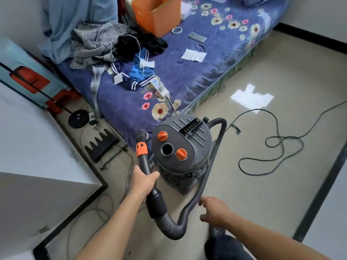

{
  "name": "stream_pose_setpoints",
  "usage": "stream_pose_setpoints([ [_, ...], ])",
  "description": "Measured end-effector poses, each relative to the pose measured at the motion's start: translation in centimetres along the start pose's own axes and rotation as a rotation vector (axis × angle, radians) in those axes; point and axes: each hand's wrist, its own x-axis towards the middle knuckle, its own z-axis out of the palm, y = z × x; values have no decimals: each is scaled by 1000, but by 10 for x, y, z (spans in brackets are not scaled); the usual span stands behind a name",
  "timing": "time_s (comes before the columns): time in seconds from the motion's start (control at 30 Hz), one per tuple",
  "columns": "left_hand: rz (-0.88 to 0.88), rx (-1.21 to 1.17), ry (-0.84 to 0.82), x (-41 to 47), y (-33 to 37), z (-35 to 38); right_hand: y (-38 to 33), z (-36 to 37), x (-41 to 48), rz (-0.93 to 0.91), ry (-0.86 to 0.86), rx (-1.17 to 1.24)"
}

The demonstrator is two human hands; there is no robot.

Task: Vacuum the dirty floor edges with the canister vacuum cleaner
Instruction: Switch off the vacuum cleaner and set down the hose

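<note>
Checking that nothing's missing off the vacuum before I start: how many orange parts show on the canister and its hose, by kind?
Orange knobs: 2
Orange collar on the hose wand: 1
Total: 3

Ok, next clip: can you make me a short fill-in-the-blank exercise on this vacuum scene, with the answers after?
1. The left hand grips the wand just below its ___ collar.
2. The canister vacuum stands beside the ___.
3. The right hand is ___, gripping nothing.
4. The vacuum's lid carries ___ orange knobs.

Missing words: orange; bed; open; two.
</note>
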Motion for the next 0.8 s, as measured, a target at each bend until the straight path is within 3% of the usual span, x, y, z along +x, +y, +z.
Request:
stream_pose_setpoints([
  [0.17,-29,-7,-11,20,-5,13,6,-54,49,10,58,-42],
  [0.47,7,76,-33,31,-35,11,-46,-102,137,58,227,13],
  [0.8,37,123,-89,44,-88,-11,-59,-101,179,-7,326,-316],
])
